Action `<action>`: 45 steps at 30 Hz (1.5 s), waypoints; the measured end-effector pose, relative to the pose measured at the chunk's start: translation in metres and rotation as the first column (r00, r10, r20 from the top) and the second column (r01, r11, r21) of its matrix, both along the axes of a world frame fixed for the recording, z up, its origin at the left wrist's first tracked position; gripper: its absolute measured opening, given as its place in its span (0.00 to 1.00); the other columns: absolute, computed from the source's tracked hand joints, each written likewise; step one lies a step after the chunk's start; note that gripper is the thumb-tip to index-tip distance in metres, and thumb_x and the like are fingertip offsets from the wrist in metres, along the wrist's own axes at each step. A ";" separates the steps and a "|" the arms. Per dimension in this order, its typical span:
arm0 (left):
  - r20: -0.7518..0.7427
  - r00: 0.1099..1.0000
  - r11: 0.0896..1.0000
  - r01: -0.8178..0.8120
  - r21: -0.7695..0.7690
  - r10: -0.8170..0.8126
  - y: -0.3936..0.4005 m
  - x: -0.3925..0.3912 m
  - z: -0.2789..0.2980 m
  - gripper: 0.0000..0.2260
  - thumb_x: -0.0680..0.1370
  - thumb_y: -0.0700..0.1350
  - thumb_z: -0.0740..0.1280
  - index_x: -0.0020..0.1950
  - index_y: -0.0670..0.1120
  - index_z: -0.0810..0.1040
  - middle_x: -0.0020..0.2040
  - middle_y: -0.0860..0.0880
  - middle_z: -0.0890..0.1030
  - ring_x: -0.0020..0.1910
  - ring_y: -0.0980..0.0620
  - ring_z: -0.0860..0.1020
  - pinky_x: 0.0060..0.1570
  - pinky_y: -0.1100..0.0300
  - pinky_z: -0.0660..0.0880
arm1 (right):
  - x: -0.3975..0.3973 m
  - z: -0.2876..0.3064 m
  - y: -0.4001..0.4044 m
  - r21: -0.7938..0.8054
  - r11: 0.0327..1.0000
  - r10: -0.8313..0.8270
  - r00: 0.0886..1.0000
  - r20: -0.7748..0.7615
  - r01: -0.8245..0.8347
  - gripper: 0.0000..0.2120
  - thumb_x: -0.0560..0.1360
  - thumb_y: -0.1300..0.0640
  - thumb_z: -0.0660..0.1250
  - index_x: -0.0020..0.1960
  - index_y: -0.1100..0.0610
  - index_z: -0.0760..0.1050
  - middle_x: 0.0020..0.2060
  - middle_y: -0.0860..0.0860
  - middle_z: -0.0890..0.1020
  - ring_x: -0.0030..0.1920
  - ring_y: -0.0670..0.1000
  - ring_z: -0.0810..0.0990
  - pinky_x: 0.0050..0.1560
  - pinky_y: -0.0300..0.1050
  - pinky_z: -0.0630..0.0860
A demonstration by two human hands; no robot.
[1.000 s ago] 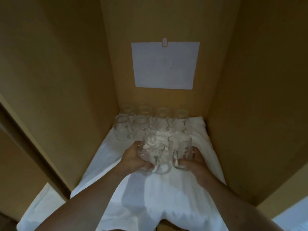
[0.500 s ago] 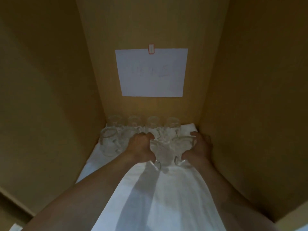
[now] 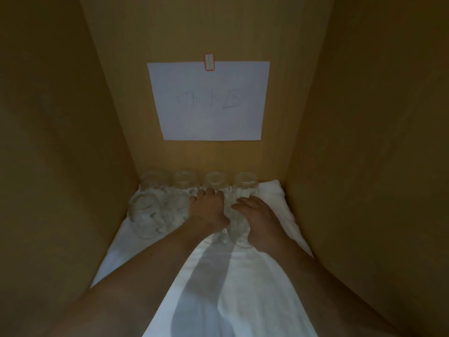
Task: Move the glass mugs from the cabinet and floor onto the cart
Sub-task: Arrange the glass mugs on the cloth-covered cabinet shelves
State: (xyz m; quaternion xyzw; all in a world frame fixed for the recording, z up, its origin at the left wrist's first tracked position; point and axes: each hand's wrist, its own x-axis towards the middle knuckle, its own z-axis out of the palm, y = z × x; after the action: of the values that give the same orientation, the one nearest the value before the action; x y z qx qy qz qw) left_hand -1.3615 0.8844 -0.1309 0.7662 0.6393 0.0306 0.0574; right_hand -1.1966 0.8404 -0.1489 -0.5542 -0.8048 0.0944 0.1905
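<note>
Wooden cabinet [image 3: 73, 142] interior, dim; white cloth [image 3: 243, 288] lining the floor. White paper sheet [image 3: 209, 100], faint handwriting, taped to the back wall. Back row of four glass mugs [image 3: 213, 181] along the back wall; further glass mug [image 3: 143, 215] at front left on the cloth. Left hand [image 3: 209, 210] and right hand [image 3: 257, 220] side by side among the mugs, fingers curled over clear glassware [image 3: 237, 231] between them; exact grip hard to tell.

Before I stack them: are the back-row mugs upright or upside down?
Cannot tell for sure. The four back-row mugs stand vertical, none tipped, but dim light blurs rims and bases.
</note>
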 end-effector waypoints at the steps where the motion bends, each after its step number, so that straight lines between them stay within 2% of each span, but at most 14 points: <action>1: 0.068 0.998 1.000 0.016 -0.009 -0.015 0.006 -0.003 -0.003 0.28 0.70 0.54 0.70 0.68 0.47 0.72 0.63 0.44 0.74 0.64 0.40 0.72 0.62 0.46 0.72 | 0.000 -0.001 0.004 -0.002 1.000 0.008 1.000 -0.003 -0.008 0.37 0.69 0.74 0.66 0.75 0.53 0.68 0.76 0.51 0.66 0.78 0.54 0.60 0.74 0.36 0.45; 3: 0.164 0.985 0.996 0.055 -0.066 -0.044 0.017 -0.010 -0.011 0.29 0.67 0.60 0.68 0.66 0.51 0.75 0.60 0.46 0.76 0.63 0.42 0.73 0.61 0.48 0.73 | -0.001 -0.004 0.011 -0.002 1.000 0.007 1.000 -0.011 -0.007 0.37 0.69 0.74 0.65 0.75 0.53 0.68 0.77 0.51 0.66 0.79 0.55 0.57 0.76 0.39 0.46; 6: 0.185 0.975 0.979 0.147 -0.142 -0.119 0.025 -0.019 -0.017 0.38 0.60 0.68 0.66 0.67 0.53 0.72 0.61 0.50 0.76 0.64 0.46 0.70 0.64 0.50 0.70 | -0.003 -0.007 0.021 -0.010 1.000 0.012 1.000 -0.007 -0.012 0.35 0.71 0.71 0.66 0.76 0.53 0.67 0.77 0.51 0.64 0.80 0.56 0.55 0.79 0.47 0.50; 9: 0.201 0.971 0.983 0.151 -0.108 -0.127 0.028 -0.022 -0.018 0.36 0.62 0.63 0.75 0.67 0.52 0.75 0.62 0.49 0.77 0.64 0.48 0.72 0.65 0.53 0.70 | -0.005 -0.007 0.027 -0.013 1.000 -0.001 1.000 0.006 0.001 0.34 0.73 0.68 0.67 0.76 0.51 0.67 0.78 0.50 0.63 0.80 0.55 0.52 0.79 0.49 0.49; 12: 0.259 0.964 0.997 0.073 -0.026 -0.064 0.031 -0.020 -0.026 0.38 0.59 0.66 0.75 0.67 0.54 0.77 0.62 0.50 0.79 0.64 0.50 0.74 0.63 0.57 0.73 | -0.007 -0.007 0.031 -0.008 1.000 -0.019 0.999 0.039 0.020 0.35 0.72 0.66 0.68 0.77 0.50 0.65 0.79 0.49 0.61 0.80 0.54 0.51 0.79 0.49 0.48; 18: 0.335 0.942 1.000 -0.026 -0.009 0.027 0.026 -0.015 -0.023 0.42 0.65 0.58 0.80 0.75 0.47 0.70 0.70 0.44 0.73 0.70 0.46 0.70 0.69 0.55 0.69 | -0.008 -0.008 0.036 -0.039 0.999 -0.017 0.993 0.119 0.022 0.34 0.75 0.59 0.69 0.78 0.48 0.62 0.80 0.47 0.56 0.81 0.53 0.47 0.78 0.47 0.42; 23: 0.307 0.951 0.999 -0.032 0.006 0.029 0.019 -0.011 -0.018 0.40 0.67 0.56 0.79 0.75 0.45 0.69 0.72 0.45 0.73 0.72 0.47 0.70 0.70 0.57 0.65 | -0.006 -0.006 0.031 -0.067 0.997 -0.013 0.980 0.198 0.027 0.38 0.76 0.56 0.67 0.80 0.45 0.53 0.81 0.44 0.47 0.81 0.52 0.40 0.79 0.48 0.44; 25: 0.272 0.962 0.996 -0.055 0.071 0.034 0.014 -0.011 -0.019 0.41 0.68 0.58 0.78 0.76 0.46 0.68 0.74 0.45 0.71 0.74 0.45 0.67 0.73 0.54 0.63 | -0.004 -0.007 0.025 -0.077 0.996 -0.021 0.976 0.215 0.038 0.42 0.76 0.57 0.68 0.81 0.44 0.48 0.81 0.43 0.43 0.80 0.53 0.37 0.80 0.50 0.45; 27: 0.177 0.983 0.983 -0.072 0.170 0.041 0.005 -0.009 -0.020 0.40 0.69 0.62 0.75 0.76 0.48 0.66 0.76 0.44 0.67 0.76 0.42 0.63 0.75 0.48 0.60 | -0.001 -0.007 0.015 -0.079 0.994 -0.055 0.978 0.202 0.073 0.45 0.74 0.60 0.68 0.81 0.44 0.45 0.81 0.44 0.42 0.80 0.53 0.36 0.80 0.52 0.47; 31: 0.083 0.996 0.954 -0.001 0.300 -0.025 -0.020 -0.001 -0.025 0.33 0.76 0.61 0.69 0.77 0.50 0.65 0.78 0.43 0.64 0.78 0.39 0.58 0.76 0.43 0.56 | 0.005 -0.009 -0.010 -0.069 0.987 -0.133 0.980 0.148 0.144 0.47 0.73 0.62 0.69 0.81 0.45 0.46 0.81 0.46 0.44 0.81 0.54 0.40 0.79 0.49 0.51; 35: 0.109 0.994 0.960 -0.004 0.279 -0.028 -0.044 0.001 -0.028 0.32 0.76 0.59 0.69 0.77 0.50 0.66 0.77 0.43 0.66 0.78 0.39 0.59 0.75 0.42 0.57 | 0.011 -0.011 -0.034 -0.102 0.980 -0.166 0.983 0.075 0.173 0.46 0.74 0.61 0.70 0.81 0.43 0.46 0.81 0.46 0.45 0.81 0.54 0.41 0.76 0.45 0.56; 40: 0.103 0.995 0.963 -0.032 0.268 0.005 -0.082 -0.001 -0.022 0.32 0.75 0.59 0.69 0.76 0.50 0.66 0.76 0.42 0.66 0.77 0.39 0.61 0.74 0.42 0.60 | 0.018 -0.003 -0.071 -0.106 0.982 -0.150 0.986 0.071 0.157 0.44 0.75 0.59 0.69 0.81 0.43 0.47 0.81 0.47 0.46 0.81 0.55 0.42 0.76 0.47 0.57; 45: 0.106 0.994 0.962 -0.052 0.268 0.024 -0.132 -0.006 -0.019 0.31 0.76 0.59 0.69 0.76 0.51 0.66 0.77 0.42 0.66 0.76 0.39 0.62 0.73 0.44 0.63 | 0.018 -0.001 -0.111 -0.110 0.988 -0.107 0.992 0.061 0.113 0.44 0.75 0.59 0.69 0.81 0.44 0.48 0.81 0.47 0.47 0.81 0.54 0.42 0.77 0.46 0.54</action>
State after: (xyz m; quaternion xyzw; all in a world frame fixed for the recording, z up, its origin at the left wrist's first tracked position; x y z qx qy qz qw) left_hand -1.3671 0.7527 -0.1498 0.7518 0.6401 0.1575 -0.0160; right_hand -1.1785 0.7299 -0.1503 -0.6100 -0.7713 0.1140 0.1416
